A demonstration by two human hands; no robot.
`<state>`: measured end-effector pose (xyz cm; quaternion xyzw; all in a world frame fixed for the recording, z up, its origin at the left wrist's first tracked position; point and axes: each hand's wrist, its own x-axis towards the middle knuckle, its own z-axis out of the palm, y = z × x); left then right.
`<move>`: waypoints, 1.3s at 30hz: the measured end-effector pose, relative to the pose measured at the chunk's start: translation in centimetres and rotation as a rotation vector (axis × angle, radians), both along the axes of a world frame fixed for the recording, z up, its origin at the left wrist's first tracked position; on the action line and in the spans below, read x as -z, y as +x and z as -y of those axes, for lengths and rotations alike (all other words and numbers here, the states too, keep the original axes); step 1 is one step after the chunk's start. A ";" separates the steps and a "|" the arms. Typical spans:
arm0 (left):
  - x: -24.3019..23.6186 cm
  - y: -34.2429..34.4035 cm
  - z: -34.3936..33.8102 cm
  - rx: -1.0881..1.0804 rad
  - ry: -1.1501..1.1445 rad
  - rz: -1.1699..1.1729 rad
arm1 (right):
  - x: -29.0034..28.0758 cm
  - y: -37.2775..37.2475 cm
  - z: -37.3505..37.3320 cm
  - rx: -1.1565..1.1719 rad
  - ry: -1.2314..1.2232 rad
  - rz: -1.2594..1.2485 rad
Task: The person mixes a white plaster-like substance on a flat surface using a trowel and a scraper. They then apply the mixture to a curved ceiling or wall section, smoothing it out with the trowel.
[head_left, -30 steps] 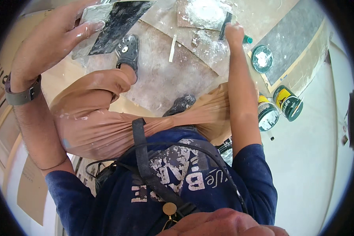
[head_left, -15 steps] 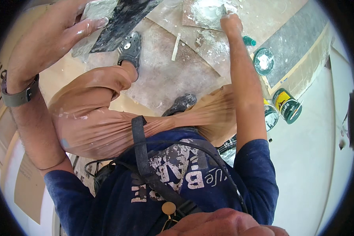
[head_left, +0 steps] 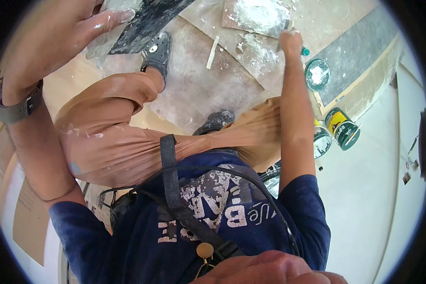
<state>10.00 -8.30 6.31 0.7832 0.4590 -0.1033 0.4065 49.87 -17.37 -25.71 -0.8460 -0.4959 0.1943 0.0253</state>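
My left hand (head_left: pixel 66 35) is at the upper left, its white-smeared thumb pressed on a pale, thin panel with a black-streaked dark side (head_left: pixel 151 23). The other fingers are mostly hidden by the hand and the frame's edge. My right hand (head_left: pixel 291 41) reaches far forward, closed around what looks like the handle of a scraper (head_left: pixel 288 24); its blade is only partly visible. Just left of that hand lies a mound of white powder (head_left: pixel 258 15) on a square board (head_left: pixel 231 18). Crumbled white material (head_left: pixel 260 47) is scattered nearer to me.
Floor sheets (head_left: pixel 175 104) lie dusty around my dark clogs (head_left: pixel 157 54). To the right are a green-rimmed round lid with white material (head_left: pixel 317 75), a green bottle cap (head_left: pixel 306 51), and two green tins (head_left: pixel 346 132) (head_left: pixel 322 142). A light strip (head_left: pixel 213 52) rests on the floor.
My right hand has drawn a little right and toward me, off the powder mound, with the tool. My left hand and the panel have shifted slightly.
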 end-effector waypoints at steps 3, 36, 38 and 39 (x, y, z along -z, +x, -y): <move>0.1 0.1 0.3 0.004 0.012 0.000 | 0.7 -2.0 0.7 0.159 0.034 -0.095; -1.0 -0.8 0.3 -0.009 0.033 -0.020 | -4.4 -1.5 -2.7 -0.675 -0.279 -0.089; -1.0 -0.7 0.4 -0.009 0.034 -0.020 | -4.8 -3.5 -1.7 -0.515 -0.107 -0.278; -1.0 -0.6 0.4 -0.003 0.034 -0.017 | -4.7 -4.3 -1.2 -0.425 -0.021 -0.367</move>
